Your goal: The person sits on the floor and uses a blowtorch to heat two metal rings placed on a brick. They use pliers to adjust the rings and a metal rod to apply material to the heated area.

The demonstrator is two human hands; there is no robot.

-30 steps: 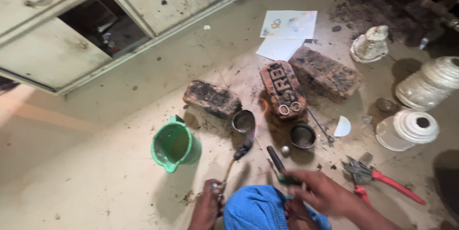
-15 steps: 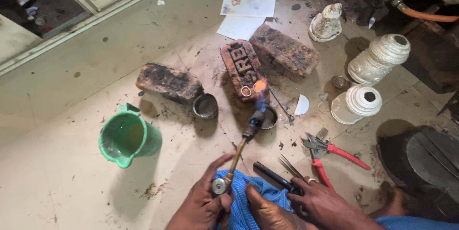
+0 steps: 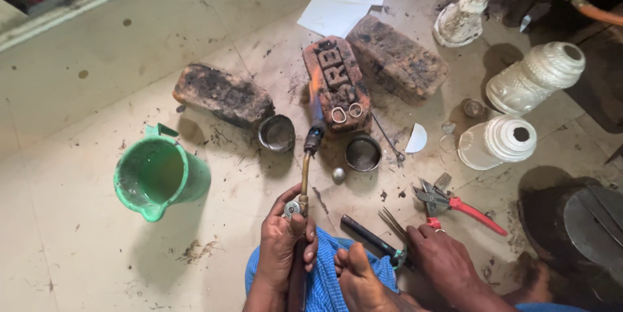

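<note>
My left hand grips the valve end of a brass gas torch. Its nozzle points away from me and the flame plays along the left side of a red brick. Two small metal rings lie on the brick's near end, just right of the flame. My right hand rests low on the floor, fingers closed on thin tweezers and a dark-handled tool. My bare foot lies on blue cloth between the hands.
Sooty bricks flank the red one. Two small metal cups and a metal ball sit near the torch tip. A green jug stands left. Red-handled pliers, white ribbed ceramic pieces and a dark metal block lie right.
The torch has come up from beside the cup and now points at the red brick, its flame lit and reaching the rings. My right hand stays low with its tools.
</note>
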